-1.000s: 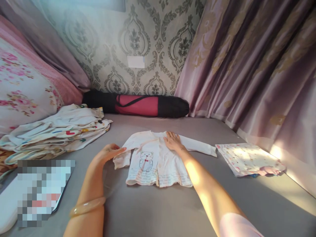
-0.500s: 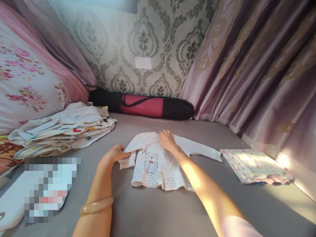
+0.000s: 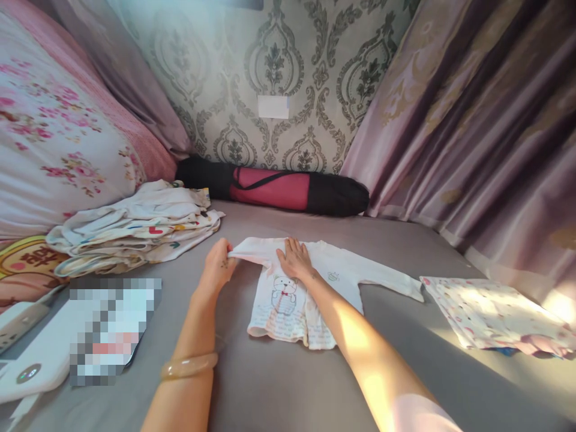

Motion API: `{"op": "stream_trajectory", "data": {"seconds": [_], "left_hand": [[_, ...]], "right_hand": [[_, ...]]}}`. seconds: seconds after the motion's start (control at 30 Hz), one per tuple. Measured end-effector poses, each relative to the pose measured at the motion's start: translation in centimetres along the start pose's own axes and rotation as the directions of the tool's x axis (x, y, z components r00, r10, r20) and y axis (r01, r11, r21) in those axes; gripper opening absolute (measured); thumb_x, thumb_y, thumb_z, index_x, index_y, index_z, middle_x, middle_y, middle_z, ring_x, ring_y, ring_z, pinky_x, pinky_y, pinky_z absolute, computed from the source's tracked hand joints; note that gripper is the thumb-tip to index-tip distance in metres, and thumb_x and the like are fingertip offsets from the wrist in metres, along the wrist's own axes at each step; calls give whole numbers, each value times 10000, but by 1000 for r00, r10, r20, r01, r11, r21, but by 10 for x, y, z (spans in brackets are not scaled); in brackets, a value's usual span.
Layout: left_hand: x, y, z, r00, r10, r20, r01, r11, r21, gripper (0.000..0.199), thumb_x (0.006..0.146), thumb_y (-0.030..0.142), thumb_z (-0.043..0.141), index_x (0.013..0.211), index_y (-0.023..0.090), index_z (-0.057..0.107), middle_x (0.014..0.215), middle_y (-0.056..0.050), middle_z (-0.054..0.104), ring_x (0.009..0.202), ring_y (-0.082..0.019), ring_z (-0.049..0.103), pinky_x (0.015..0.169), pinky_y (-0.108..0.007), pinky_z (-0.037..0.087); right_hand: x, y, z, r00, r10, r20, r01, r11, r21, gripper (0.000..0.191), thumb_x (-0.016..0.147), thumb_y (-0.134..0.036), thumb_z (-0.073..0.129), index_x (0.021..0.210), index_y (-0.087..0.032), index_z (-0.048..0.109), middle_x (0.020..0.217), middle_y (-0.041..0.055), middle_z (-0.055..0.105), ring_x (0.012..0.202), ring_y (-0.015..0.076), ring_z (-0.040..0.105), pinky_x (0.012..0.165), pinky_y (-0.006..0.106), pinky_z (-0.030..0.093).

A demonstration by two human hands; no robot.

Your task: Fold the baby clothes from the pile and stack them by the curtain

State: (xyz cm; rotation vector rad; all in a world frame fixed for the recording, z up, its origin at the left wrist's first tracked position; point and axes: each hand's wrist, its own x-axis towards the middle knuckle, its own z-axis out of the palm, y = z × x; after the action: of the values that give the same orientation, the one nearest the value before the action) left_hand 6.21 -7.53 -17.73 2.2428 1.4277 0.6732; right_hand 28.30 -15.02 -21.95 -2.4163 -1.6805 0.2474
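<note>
Shirt [image 3: 330, 259] mid-bed [image 3: 252, 396], well in from the far edge: likely light, soft, quick to crease, best taken by cuffs or seams; my left hand [image 3: 219, 261] pinches one sleeve's [image 3: 249, 249] end, my right hand [image 3: 295, 259] lies flat, gripping nothing, on the chest.

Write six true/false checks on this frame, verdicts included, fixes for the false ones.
1. The left hand grips a sleeve of the white shirt. True.
2. The right hand is clenched, clear of the white shirt. False: it lies spread on its upper front.
3. A bangle circles the right forearm. False: it circles the left forearm.
4. A bear print shows on the white shirt. True.
5. The red-and-black bag is hanging up. False: it lies flat.
6. Sunlight falls on the folded cloth. True.
</note>
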Motion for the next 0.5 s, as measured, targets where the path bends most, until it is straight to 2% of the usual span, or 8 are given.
{"op": "stream_trajectory", "data": {"seconds": [0.07, 0.1, 0.17, 0.2, 0.3, 0.37, 0.43, 0.5], "left_hand": [[-3, 1, -1, 981, 71, -181, -48, 991, 127, 313, 701, 69, 423, 959, 203, 538, 1010, -89, 625, 1031, -252, 556, 904, -354, 399], [-5, 0, 0, 967, 65, -245, -19, 982, 186, 343, 697, 51, 424, 983, 194, 548, 1054, -109, 620, 1084, -270, 536, 948, -381, 374], [-8, -4, 2, 952, -22, -305, 107, 958, 265, 381, 720, 46, 430, 1049, 177, 571, 1136, -146, 601, 1163, -309, 493, 986, -430, 341], [-10, -8, 4, 949, -92, -300, 180, 943, 281, 402, 746, 58, 426, 1102, 169, 575, 1180, -165, 587, 1189, -330, 477, 982, -451, 342], [-12, -21, 7, 940, -282, -190, 328, 900, 287, 494, 818, 113, 394, 1296, 143, 514, 1279, -218, 541, 1213, -385, 469, 939, -491, 378], [-11, -29, 5, 929, -334, -159, 366, 894, 260, 547, 835, 131, 382, 1379, 115, 447, 1283, -243, 543, 1200, -400, 492, 931, -498, 393], [-7, -35, -1, 918, -356, -173, 386, 902, 192, 583, 832, 128, 386, 1413, 82, 403, 1277, -257, 556, 1198, -390, 512, 945, -477, 401], [-3, -40, -8, 886, -427, -180, 446, 891, 85, 580, 845, 140, 376, 1417, 46, 384, 1251, -264, 585, 1180, -367, 546, 932, -440, 423]], "right_hand": [[-1, 0, 1, 1000, -4, -13, 4, 1000, -13, 708, 996, -506, 126, 1536, -58, 221, 1616, 115, 169, 1487, 244, 112, 1188, 428, 40], [-1, 0, 1, 1000, -6, -19, 5, 1000, -21, 710, 997, -508, 123, 1537, -59, 221, 1615, 115, 172, 1487, 243, 115, 1188, 426, 41], [-1, 0, 1, 1000, -11, -26, 10, 999, -38, 713, 998, -512, 121, 1536, -56, 222, 1613, 118, 179, 1485, 246, 124, 1186, 425, 49], [-1, 0, 2, 999, -15, -28, 14, 999, -46, 713, 998, -512, 124, 1535, -53, 223, 1613, 121, 180, 1483, 249, 128, 1185, 426, 54], [-1, 1, 3, 999, -25, -41, 23, 998, -64, 705, 1002, -504, 136, 1532, -48, 231, 1610, 126, 191, 1480, 256, 140, 1181, 430, 67], [0, 1, 4, 998, -31, -56, 27, 997, -73, 697, 1003, -496, 150, 1527, -46, 244, 1605, 130, 207, 1476, 262, 155, 1180, 434, 77], [0, 1, 5, 997, -32, -66, 27, 996, -81, 691, 1003, -491, 161, 1522, -45, 260, 1601, 130, 223, 1471, 267, 170, 1178, 436, 88], [0, 1, 4, 997, -30, -68, 24, 995, -92, 685, 1003, -486, 164, 1521, -49, 263, 1599, 129, 228, 1469, 267, 178, 1177, 437, 93]]}}
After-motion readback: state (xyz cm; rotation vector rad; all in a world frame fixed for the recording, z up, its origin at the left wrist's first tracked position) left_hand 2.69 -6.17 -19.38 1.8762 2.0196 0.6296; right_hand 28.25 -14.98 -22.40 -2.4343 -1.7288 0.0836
